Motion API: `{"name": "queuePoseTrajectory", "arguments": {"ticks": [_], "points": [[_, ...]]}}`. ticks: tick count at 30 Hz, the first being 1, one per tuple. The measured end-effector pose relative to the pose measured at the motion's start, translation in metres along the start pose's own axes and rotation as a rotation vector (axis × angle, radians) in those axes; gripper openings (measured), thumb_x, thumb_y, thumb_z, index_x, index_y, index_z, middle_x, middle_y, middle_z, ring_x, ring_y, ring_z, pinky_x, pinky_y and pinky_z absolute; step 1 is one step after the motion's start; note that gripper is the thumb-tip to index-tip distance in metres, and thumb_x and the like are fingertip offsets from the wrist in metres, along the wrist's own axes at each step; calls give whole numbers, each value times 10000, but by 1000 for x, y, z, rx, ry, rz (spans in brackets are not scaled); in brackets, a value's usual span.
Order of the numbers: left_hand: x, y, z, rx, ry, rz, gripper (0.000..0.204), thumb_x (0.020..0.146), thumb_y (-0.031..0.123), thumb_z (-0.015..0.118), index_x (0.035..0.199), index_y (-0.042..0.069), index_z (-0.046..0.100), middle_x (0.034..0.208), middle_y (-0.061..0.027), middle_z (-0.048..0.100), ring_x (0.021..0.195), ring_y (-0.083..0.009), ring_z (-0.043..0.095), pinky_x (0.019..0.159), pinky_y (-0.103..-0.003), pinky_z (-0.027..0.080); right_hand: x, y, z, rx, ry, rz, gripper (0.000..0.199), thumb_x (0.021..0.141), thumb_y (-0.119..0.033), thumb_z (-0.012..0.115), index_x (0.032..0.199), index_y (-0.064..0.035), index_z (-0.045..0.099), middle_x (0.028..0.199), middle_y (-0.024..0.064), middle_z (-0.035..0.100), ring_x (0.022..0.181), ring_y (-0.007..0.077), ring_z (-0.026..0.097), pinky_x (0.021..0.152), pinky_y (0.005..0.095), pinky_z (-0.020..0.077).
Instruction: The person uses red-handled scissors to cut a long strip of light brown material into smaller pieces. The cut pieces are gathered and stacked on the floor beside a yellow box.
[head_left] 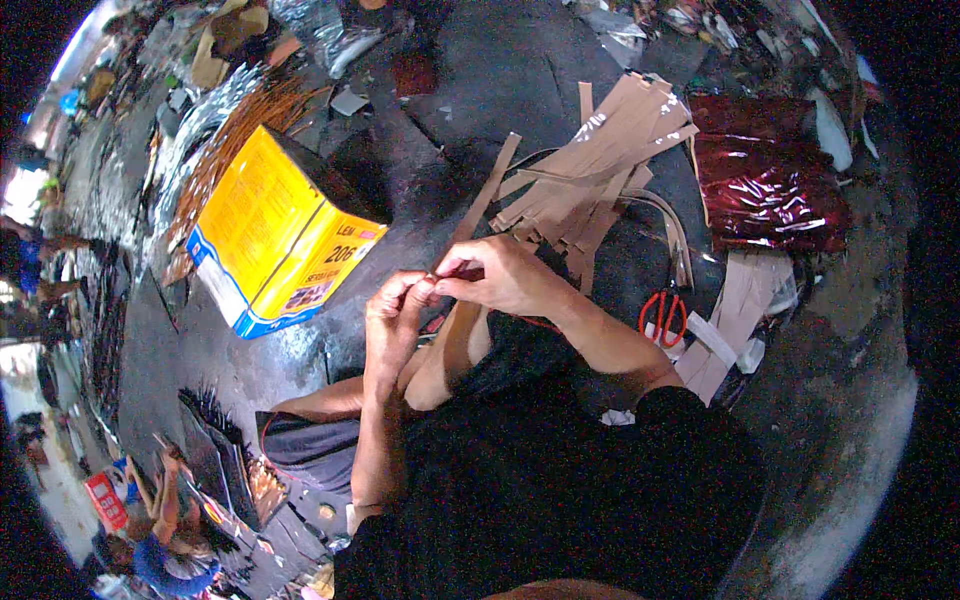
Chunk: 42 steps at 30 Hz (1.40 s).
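Observation:
My two hands meet in front of my body with the fingertips pinched together. A long, narrow brown strip (486, 198) runs away from them, its far end resting toward the pile. My left hand (395, 305) grips the near end of this strip between thumb and fingers. From the other side, my right hand (497, 272) pinches at the same end; the exact fold there is too small to make out. Just beyond lies a heap of flat brown strips (610, 150). Left of my hands stands a yellow and blue tin (265, 225) with an open dark top.
Red-handled scissors (663, 319) lie right of my forearm, near pale strips (738, 310). Glossy dark red sheets (765, 180) sit at the far right. Orange-brown bristles (235, 140) are behind the tin. Another person (170, 530) is at the lower left, near dark bristles (208, 412).

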<state>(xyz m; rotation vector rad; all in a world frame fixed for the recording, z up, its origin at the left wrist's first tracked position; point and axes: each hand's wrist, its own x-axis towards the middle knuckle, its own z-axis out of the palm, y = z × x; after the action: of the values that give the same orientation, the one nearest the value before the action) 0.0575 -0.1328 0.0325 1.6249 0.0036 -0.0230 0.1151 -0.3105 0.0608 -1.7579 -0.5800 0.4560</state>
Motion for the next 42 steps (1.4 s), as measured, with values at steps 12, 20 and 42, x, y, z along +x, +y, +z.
{"name": "queuePoseTrajectory", "arguments": {"ticks": [12, 20, 42], "points": [[-16, 16, -17, 483, -22, 145, 108, 727, -12, 619, 766, 33, 529, 693, -91, 550, 628, -179, 574, 587, -294, 464, 12, 8, 9, -151, 147, -60, 120, 778, -97, 613, 722, -13, 549, 631, 64, 595, 589, 140, 595, 553, 300, 471], [-113, 6, -216, 862, 419, -320, 152, 788, 70, 600, 721, 3, 480, 650, -121, 593, 558, -143, 443, 514, -308, 404, 43, 129, -216, 965, 832, 121, 129, 780, -154, 605, 818, -32, 585, 798, 95, 633, 700, 197, 620, 592, 249, 500], [159, 90, -49, 293, 235, 375, 281, 937, 220, 499, 1072, -19, 554, 945, -80, 618, 870, -152, 570, 786, -278, 448, 125, 54, -187, 323, 482, -137, 307, 906, -257, 530, 1073, -2, 563, 1030, 121, 627, 937, 253, 623, 857, 385, 497]]}}
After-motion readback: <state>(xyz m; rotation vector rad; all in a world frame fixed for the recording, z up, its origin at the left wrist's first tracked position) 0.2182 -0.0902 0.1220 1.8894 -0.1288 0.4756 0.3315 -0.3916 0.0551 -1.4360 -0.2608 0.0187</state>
